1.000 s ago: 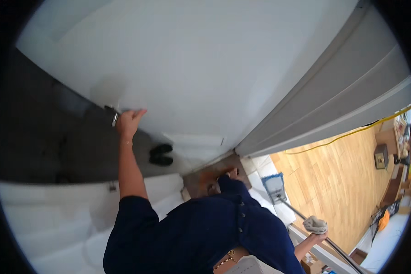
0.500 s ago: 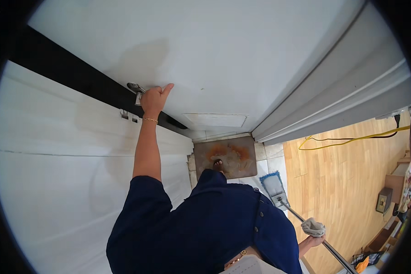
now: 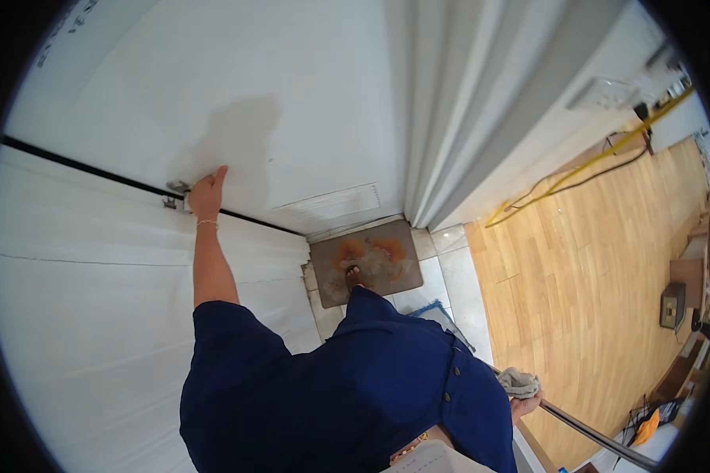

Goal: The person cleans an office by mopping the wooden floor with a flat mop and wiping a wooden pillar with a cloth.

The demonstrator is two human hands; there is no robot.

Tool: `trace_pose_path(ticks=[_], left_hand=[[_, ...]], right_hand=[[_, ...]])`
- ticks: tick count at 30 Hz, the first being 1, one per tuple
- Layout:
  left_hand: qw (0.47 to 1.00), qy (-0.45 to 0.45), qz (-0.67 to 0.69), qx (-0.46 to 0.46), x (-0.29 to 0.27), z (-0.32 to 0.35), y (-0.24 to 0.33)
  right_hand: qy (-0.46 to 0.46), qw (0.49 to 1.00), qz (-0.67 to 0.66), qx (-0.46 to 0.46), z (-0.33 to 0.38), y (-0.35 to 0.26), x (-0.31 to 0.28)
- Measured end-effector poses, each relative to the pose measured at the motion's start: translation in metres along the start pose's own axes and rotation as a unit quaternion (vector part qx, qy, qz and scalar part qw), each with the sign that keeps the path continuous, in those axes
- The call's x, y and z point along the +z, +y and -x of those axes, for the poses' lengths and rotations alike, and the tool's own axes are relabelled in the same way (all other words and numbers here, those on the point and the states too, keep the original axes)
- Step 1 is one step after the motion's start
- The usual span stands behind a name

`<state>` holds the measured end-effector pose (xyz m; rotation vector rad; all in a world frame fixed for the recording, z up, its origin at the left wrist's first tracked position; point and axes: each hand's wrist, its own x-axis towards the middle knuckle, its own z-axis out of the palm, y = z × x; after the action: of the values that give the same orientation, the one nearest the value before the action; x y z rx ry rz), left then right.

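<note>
My left hand (image 3: 204,195) reaches out to the metal handle (image 3: 177,188) of a white door (image 3: 276,102) and grips it, one finger lying up along the door face. Only a thin dark gap shows between the door and the white wall panel (image 3: 95,299) beside it. Low at the right, my right hand (image 3: 526,404) holds a grey cloth (image 3: 518,381) together with a long dark mop pole (image 3: 599,436). The blue mop head (image 3: 443,317) is partly hidden behind my dark blue dress.
A brown patterned mat (image 3: 371,258) lies on pale tiles at the door's foot, with my foot (image 3: 353,277) on it. Wooden flooring (image 3: 599,268) spreads to the right, crossed by a yellow cable (image 3: 584,165). Furniture and small items crowd the far right edge.
The door has swung toward the frame: the wide dark opening of a second ago has narrowed to a thin line. My left hand stayed on the handle; my right hand kept the pole and cloth.
</note>
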<state>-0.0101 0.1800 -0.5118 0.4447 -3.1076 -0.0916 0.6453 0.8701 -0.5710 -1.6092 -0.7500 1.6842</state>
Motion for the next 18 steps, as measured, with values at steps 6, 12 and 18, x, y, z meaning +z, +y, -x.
trace_pose_path(ticks=[6,12,18], left_hand=[[1.000,-0.015,0.003,-0.009,-0.008,-0.017,0.008],[0.997,-0.014,0.050,-0.059,-0.021,-0.004,0.020],[0.999,0.026,-0.022,0.003,-0.049,0.012,0.017]], right_hand=[[0.065,0.997,-0.024,-0.032,0.009,0.009,0.021],[0.110,0.985,-0.081,-0.104,0.030,-0.010,0.028],[0.156,0.967,-0.110,-0.167,0.033,-0.041,0.058]])
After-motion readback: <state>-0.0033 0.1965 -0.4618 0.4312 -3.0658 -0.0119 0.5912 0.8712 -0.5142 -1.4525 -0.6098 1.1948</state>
